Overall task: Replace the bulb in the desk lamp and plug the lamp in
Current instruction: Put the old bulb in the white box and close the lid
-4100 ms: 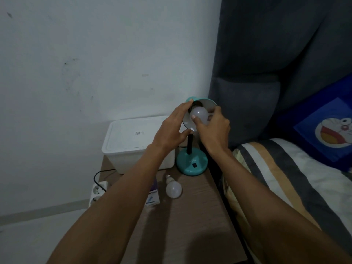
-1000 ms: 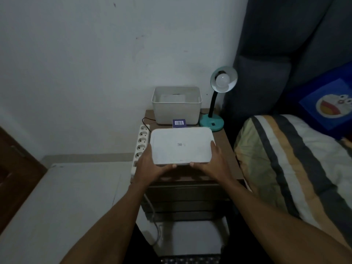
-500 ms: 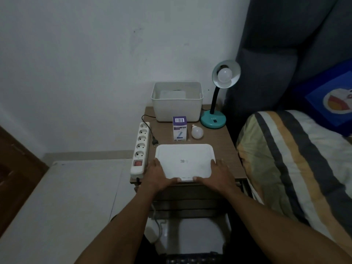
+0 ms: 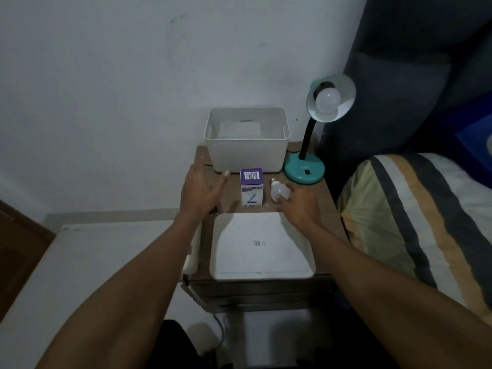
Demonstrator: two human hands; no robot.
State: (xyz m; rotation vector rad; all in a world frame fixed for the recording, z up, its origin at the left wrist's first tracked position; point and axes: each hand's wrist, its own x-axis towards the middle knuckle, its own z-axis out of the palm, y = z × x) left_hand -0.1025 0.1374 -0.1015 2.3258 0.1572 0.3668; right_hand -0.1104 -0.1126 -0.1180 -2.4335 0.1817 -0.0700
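From the head view I look down at a small wooden desk (image 4: pixel 323 201) beside a bed (image 4: pixel 415 209). On the left, my left hand (image 4: pixel 201 191) hovers over the desk's left edge with fingers spread and relaxed, holding nothing; a white power strip (image 4: pixel 192 259) peeks out under that forearm. Behind it stands a white bin (image 4: pixel 246 153) with no lid on, and its flat white lid (image 4: pixel 262 246) lies on the desk in front. In the middle stands a small purple and white bulb box (image 4: pixel 251 187). Just right of it a loose bulb (image 4: pixel 279 191) lies on its side, its long axis running away from me, screw base pointing to the back and slightly left, round end toward me. My right hand (image 4: pixel 299 207) reaches over it, fingertips touching the round end; I cannot tell whether they have closed round it. I judge the bulb light, smooth, apt to roll and breakable, best taken gently round the globe. Farthest right stands the teal desk lamp (image 4: pixel 304 170), its shade tilted toward me with a bulb in the lamp (image 4: pixel 327 99) facing forward and down. I cannot see its plug.
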